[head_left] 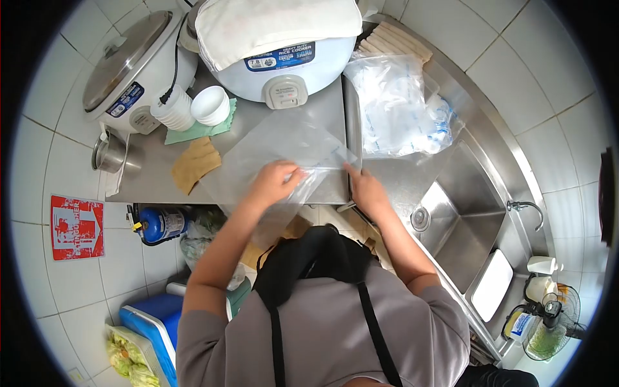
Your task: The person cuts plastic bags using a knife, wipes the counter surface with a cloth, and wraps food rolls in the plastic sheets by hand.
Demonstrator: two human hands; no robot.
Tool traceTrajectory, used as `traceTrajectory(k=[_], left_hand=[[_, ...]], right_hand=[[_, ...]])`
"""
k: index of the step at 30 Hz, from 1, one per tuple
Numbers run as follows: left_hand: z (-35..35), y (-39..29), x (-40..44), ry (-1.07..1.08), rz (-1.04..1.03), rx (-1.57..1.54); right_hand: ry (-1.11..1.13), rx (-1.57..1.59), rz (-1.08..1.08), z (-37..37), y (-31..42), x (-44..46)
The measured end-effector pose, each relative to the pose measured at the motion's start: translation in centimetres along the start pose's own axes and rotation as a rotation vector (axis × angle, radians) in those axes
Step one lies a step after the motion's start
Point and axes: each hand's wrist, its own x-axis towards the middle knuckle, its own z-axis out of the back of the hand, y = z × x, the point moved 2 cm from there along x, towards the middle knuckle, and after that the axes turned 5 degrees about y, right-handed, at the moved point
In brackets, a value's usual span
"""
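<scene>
A large clear plastic bag (264, 145) lies partly on the steel counter and hangs over its front edge. My left hand (278, 183) is closed on the near side of the bag, its fingers curled together. At the bag's right corner, my right hand (369, 191) pinches the film between thumb and fingers. Both hands are slightly blurred. To the left of the bag, a folded brown cloth (196, 164) rests on the counter. Beyond it, stacked white bowls (210, 106) stand on a green cloth (173, 137).
Two rice cookers stand at the back, one (277, 80) topped with a white cloth (277, 26). A packed plastic bundle (393, 109) sits right of the bag, near the sink (474, 193). A fire extinguisher (161, 224) and blue cooler (151, 329) are low left; a fan (551, 322) is right.
</scene>
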Motion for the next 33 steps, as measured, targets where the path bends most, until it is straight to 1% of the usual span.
traceTrajectory(k=[1,3,4,7,9,10,12,15,18,21,24,27,30,33], left_hand=[[-0.2,-2.7,0.2,-0.124,0.06,-0.053],[-4.2,-2.9,4.1,-0.484,0.017,0.165],[-6.1,-2.4,5.8,-0.667,-0.007,0.275],[-9.7,-1.7,8.0,-0.745,0.121,0.457],[-10.1,-1.0,8.4,-0.697,0.133,0.481],[-10.3,-1.0,8.2,-0.668,0.143,0.493],[-10.4,-1.0,8.1,-0.678,0.151,0.479],[-10.1,-1.3,8.4,-0.664,0.173,0.481],[-10.1,-1.6,8.1,-0.637,0.185,0.484],[-10.1,-1.7,8.0,-0.64,0.174,0.473],[-10.0,-1.9,7.8,-0.636,0.205,0.497],[-9.8,-2.1,7.7,-0.638,0.224,0.515],[-10.0,-2.0,7.7,-0.648,0.232,0.529],[-10.2,-1.9,7.7,-0.64,0.238,0.534]], right_hand=[[-0.015,0.056,-0.003,-0.8,0.5,-1.1],[-0.057,0.16,-0.006,-1.6,1.2,-2.3],[-0.05,0.15,-0.014,-2.0,1.2,-2.2],[-0.031,0.119,-0.016,-2.6,1.1,-1.0],[-0.01,0.095,0.006,-2.3,1.1,0.0],[-0.007,0.093,-0.017,-2.2,1.0,0.0],[-0.015,0.082,-0.05,-1.3,0.7,0.3],[-0.132,0.104,-0.037,-1.4,-1.6,-0.1],[-0.157,0.09,-0.007,-1.6,-1.8,-0.6],[-0.089,0.048,-0.028,-0.7,-0.7,0.1],[-0.144,0.066,0.073,-0.7,-1.5,0.0],[-0.12,0.064,0.035,-1.0,-2.5,-0.7],[-0.162,0.001,0.057,-1.4,-2.2,-0.5],[-0.17,-0.113,0.142,-1.1,-1.8,0.5]])
